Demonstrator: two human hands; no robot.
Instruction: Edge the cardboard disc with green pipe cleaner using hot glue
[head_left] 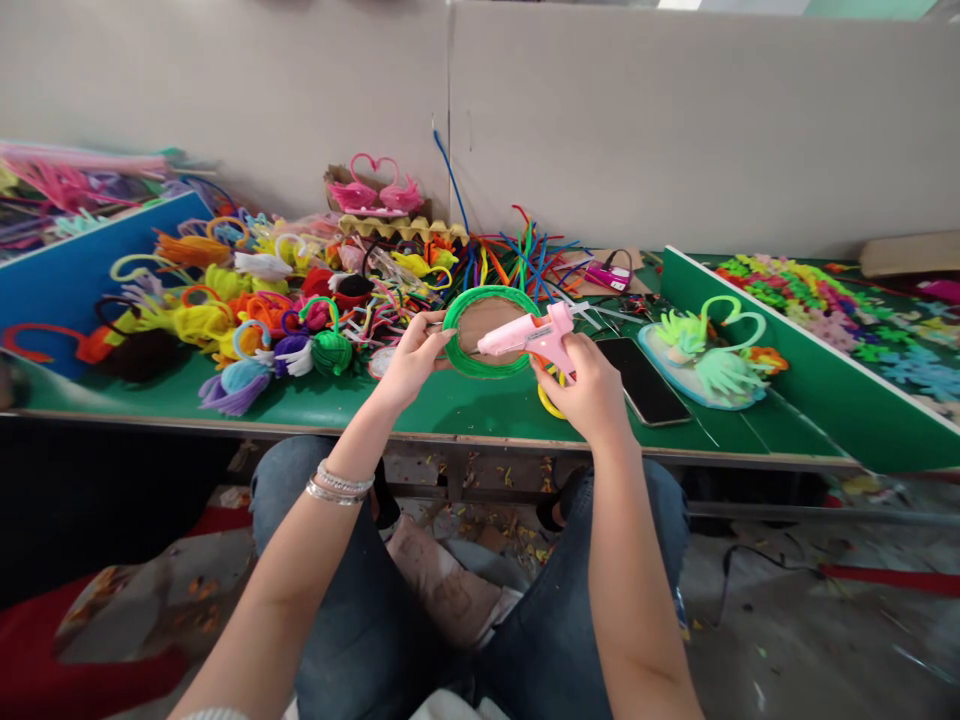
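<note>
Pinched between the fingers of my left hand (417, 358) is the left edge of a round cardboard disc (480, 318), its rim wrapped in green pipe cleaner (466, 362). My right hand (594, 392) grips a pink hot glue gun (551, 338), its nozzle pointing left over the bare brown middle of the disc. Whether the nozzle touches the cardboard I cannot tell. Below the glue gun, partly hidden by my right hand, a yellow ring (551, 400) shows. A black phone (643, 382) lies just right of that hand.
Colourful pipe-cleaner swans (244, 378) crowd the green table (330, 400) on the left. Loose pipe cleaners (517, 255) lie behind the disc. Two pale green swans (724, 355) stand on a base at right, before a green divider (795, 370). A blue divider (67, 285) stands left.
</note>
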